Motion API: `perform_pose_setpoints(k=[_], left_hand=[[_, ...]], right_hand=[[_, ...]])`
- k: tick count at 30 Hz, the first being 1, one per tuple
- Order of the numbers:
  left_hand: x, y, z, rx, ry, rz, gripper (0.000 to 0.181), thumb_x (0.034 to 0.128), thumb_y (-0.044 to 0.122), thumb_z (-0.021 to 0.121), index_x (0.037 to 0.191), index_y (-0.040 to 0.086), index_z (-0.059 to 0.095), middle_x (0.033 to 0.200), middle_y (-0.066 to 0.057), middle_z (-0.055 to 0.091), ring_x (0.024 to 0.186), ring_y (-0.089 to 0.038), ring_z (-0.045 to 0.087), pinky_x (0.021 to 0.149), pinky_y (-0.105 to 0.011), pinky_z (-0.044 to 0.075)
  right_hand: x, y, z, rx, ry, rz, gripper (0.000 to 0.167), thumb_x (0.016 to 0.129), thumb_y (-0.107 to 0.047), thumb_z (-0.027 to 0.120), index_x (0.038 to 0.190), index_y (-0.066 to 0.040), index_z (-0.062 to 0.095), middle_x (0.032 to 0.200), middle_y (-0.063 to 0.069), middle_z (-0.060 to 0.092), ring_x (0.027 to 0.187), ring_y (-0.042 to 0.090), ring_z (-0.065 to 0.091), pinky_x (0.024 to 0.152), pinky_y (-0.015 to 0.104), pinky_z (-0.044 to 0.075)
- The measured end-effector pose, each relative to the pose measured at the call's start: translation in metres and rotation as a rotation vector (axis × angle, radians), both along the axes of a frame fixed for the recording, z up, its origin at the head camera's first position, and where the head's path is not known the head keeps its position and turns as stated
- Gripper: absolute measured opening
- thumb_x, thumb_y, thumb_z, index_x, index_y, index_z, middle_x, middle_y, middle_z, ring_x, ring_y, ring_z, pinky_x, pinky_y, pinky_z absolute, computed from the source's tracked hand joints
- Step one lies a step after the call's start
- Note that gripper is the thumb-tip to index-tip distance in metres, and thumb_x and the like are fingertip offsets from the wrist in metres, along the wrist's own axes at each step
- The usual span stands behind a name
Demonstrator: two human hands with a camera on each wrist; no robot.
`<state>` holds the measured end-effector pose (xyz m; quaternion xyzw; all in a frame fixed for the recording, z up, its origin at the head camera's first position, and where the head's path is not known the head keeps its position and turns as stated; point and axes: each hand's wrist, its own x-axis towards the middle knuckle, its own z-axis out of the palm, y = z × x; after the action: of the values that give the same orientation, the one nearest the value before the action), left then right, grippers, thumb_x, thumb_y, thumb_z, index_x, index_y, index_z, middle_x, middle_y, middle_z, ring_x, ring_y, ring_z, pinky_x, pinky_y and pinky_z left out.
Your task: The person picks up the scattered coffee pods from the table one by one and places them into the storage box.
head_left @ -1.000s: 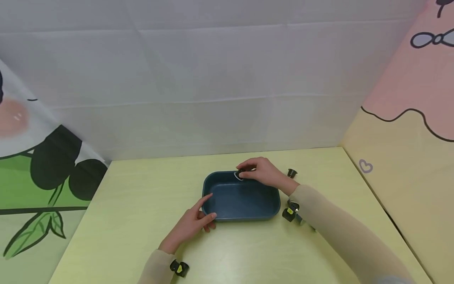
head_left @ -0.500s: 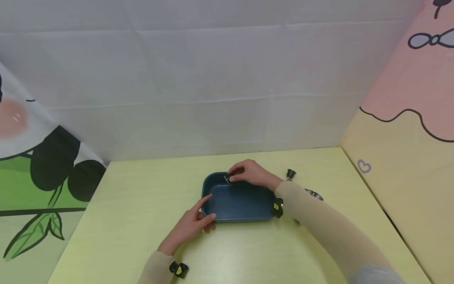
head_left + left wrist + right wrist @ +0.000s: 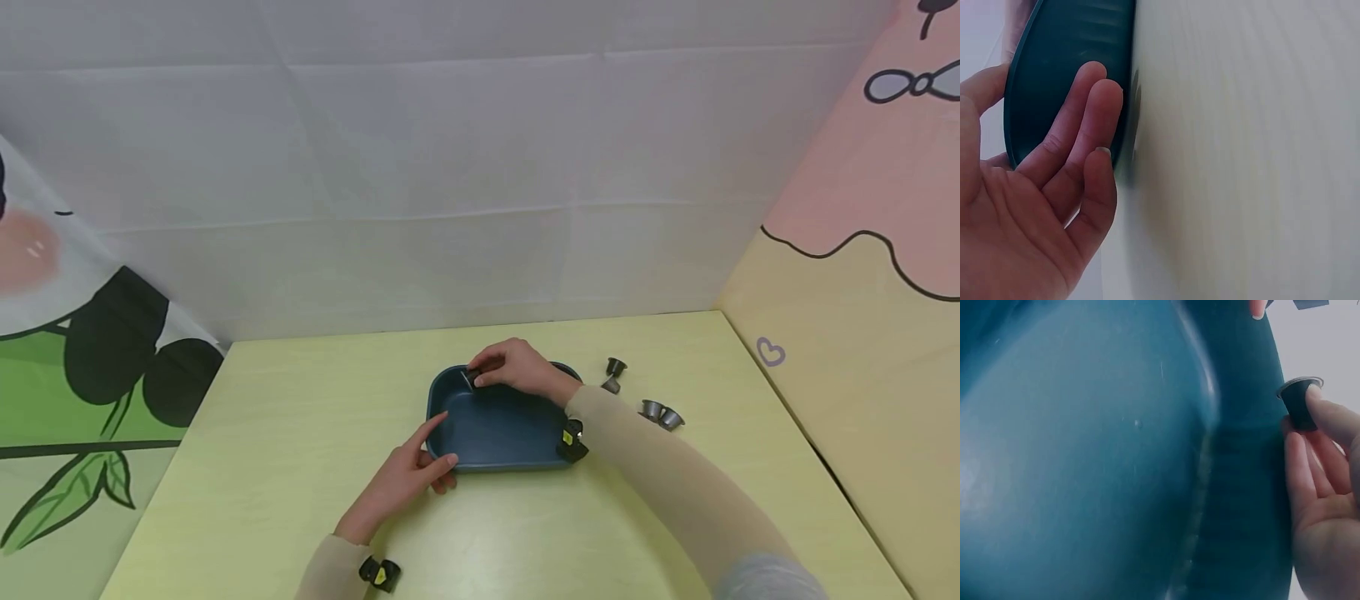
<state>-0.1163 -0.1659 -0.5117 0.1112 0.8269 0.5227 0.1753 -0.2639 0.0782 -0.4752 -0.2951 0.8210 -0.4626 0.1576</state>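
A dark blue-green tray (image 3: 510,433) with rounded corners rests on the table. My left hand (image 3: 408,475) holds its near left corner; the left wrist view shows the other fingers (image 3: 1100,119) against the outer wall while the thumb reaches over the rim. Above the far left part of the tray, my right hand (image 3: 517,367) pinches a small dark coffee capsule (image 3: 1299,406) between thumb and fingers. The capsule's wider rim faces up in the right wrist view, close to the tray's edge. In the head view the fingers partly cover it.
Right of the tray, two capsules (image 3: 616,367) lie at the back and two more capsules (image 3: 660,414) lie nearer, by the right sleeve (image 3: 675,475). A pale cloth wall (image 3: 450,275) stands behind the yellow table (image 3: 300,433), and a printed panel (image 3: 847,367) rises at the right.
My right hand has moved left along the tray's far side with the capsule. The forearm's shift uncovers the capsules at the right. My left hand has kept its place on the tray.
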Motion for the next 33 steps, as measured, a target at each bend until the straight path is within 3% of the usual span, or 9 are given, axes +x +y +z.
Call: perform_pose_setpoints(k=[3, 14, 23, 29, 33], left_hand=[[0.001, 0.001, 0.000, 0.013, -0.006, 0.004, 0.073, 0.0983, 0.035, 0.064, 0.158, 0.020, 0.025, 0.081, -0.005, 0.073, 0.070, -0.025, 0.070, 0.069, -0.029, 0.047], [0.003, 0.002, -0.001, 0.036, -0.020, 0.007, 0.073, 0.0998, 0.028, 0.063, 0.159, 0.018, 0.023, 0.081, -0.007, 0.073, 0.071, -0.026, 0.070, 0.066, -0.028, 0.044], [0.003, 0.002, 0.000, 0.047, -0.025, -0.015, 0.081, 0.0976, 0.035, 0.066, 0.161, 0.019, 0.018, 0.080, -0.008, 0.073, 0.073, -0.027, 0.071, 0.070, -0.027, 0.049], [0.002, 0.000, -0.001, 0.075, -0.032, -0.012, 0.082, 0.0969, 0.035, 0.066, 0.161, 0.021, 0.016, 0.081, -0.010, 0.073, 0.074, -0.029, 0.071, 0.072, -0.030, 0.051], [0.001, -0.001, -0.003, 0.093, -0.037, -0.022, 0.082, 0.0970, 0.035, 0.067, 0.161, 0.022, 0.017, 0.081, -0.012, 0.073, 0.074, -0.030, 0.072, 0.074, -0.033, 0.053]], right_hand=[[0.000, -0.002, -0.001, -0.017, 0.046, 0.005, 0.026, 0.089, -0.016, 0.077, 0.115, -0.013, 0.075, 0.108, -0.003, 0.073, 0.099, 0.009, 0.068, 0.086, 0.028, 0.053], [0.000, -0.011, -0.014, -0.052, 0.070, 0.101, 0.025, 0.086, -0.013, 0.080, 0.111, -0.013, 0.077, 0.107, -0.002, 0.074, 0.096, 0.006, 0.069, 0.081, 0.025, 0.055], [0.006, -0.017, -0.028, 0.033, 0.027, 0.146, 0.026, 0.086, -0.011, 0.080, 0.112, -0.013, 0.076, 0.105, -0.003, 0.074, 0.093, 0.004, 0.069, 0.078, 0.023, 0.055], [0.005, -0.023, -0.034, 0.107, 0.071, 0.192, 0.024, 0.086, -0.014, 0.080, 0.109, -0.013, 0.076, 0.102, -0.004, 0.073, 0.090, 0.003, 0.068, 0.077, 0.022, 0.054], [0.008, -0.023, -0.041, 0.107, 0.021, 0.216, 0.025, 0.086, -0.013, 0.080, 0.110, -0.011, 0.075, 0.103, -0.004, 0.072, 0.090, 0.003, 0.068, 0.077, 0.022, 0.054]])
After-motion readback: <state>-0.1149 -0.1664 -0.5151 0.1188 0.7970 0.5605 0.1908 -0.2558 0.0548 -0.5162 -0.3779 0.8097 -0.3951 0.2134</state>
